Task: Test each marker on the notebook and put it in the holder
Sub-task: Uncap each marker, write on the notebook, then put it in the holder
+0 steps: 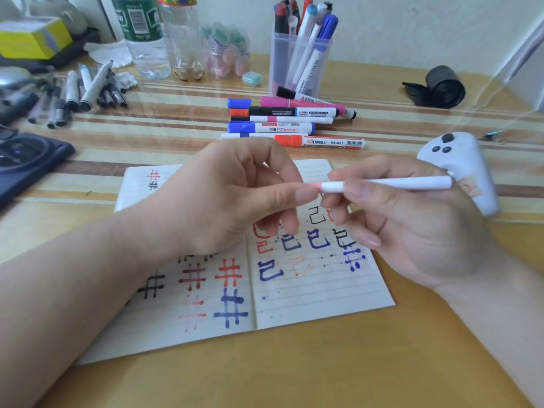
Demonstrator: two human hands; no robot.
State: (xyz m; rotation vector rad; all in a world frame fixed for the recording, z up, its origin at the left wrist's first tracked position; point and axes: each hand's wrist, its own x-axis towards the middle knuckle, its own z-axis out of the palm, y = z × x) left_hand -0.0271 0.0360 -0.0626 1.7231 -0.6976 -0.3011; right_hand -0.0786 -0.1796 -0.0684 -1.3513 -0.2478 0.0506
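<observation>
An open lined notebook (318, 293) lies on the table, covered with red, blue and black test marks. Above it my right hand (412, 231) grips a thin white marker (391, 183) held level, its pink end pointing left. My left hand (235, 195) pinches that pink end (315, 186) between thumb and fingers; whether it is a cap or the tip I cannot tell. Behind the notebook lies a pile of several markers (288, 122). A clear plastic holder (297, 63) at the back stands with several markers in it.
Several grey and black pens (79, 89) lie at the back left beside a dark case (26, 163). Two bottles (156, 36) and a jar stand behind. A white controller (465, 169) sits right of the notebook, a black tape roll (441, 86) further back.
</observation>
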